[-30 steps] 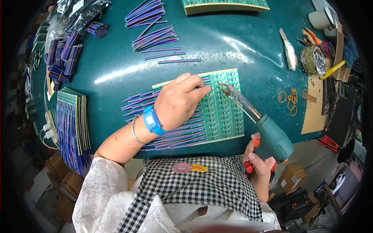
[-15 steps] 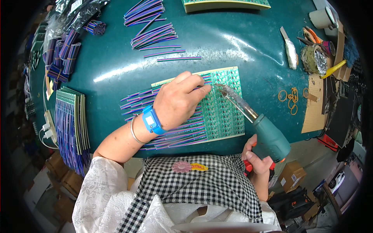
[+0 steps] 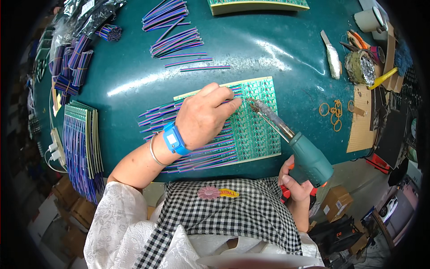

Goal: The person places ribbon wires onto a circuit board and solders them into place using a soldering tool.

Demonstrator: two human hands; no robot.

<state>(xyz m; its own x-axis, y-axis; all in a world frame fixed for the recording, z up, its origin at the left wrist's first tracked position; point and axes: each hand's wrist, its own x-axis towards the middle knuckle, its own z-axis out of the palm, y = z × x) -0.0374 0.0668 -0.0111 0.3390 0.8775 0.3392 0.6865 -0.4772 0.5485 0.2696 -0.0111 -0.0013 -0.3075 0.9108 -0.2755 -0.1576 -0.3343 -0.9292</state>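
Observation:
A green circuit board panel (image 3: 258,134) lies before me, with rows of multicoloured wire strips (image 3: 157,110) running out over its left side. My left hand (image 3: 202,117) is above the board, its thumb and forefinger pinched at a wire end near the upper middle; the fingers largely cover the wire. My right hand (image 3: 296,184) is wrapped around the handle of a green soldering gun (image 3: 312,158). The gun's metal tip points up and left, close to my left fingertips at the board. Whether the tip touches the board cannot be made out.
Loose wire strips (image 3: 177,42) lie beyond the board. Wired boards (image 3: 83,139) stand stacked at left, below bundled wires (image 3: 80,67). More boards (image 3: 260,6) sit at the far edge. On the right are a wrapped knife (image 3: 333,60), rubber bands (image 3: 335,115), a tape roll (image 3: 362,68) and cardboard (image 3: 362,121).
The soldering gun's tip has shifted slightly toward me along the board. My left hand holds nearly the same place and pinch.

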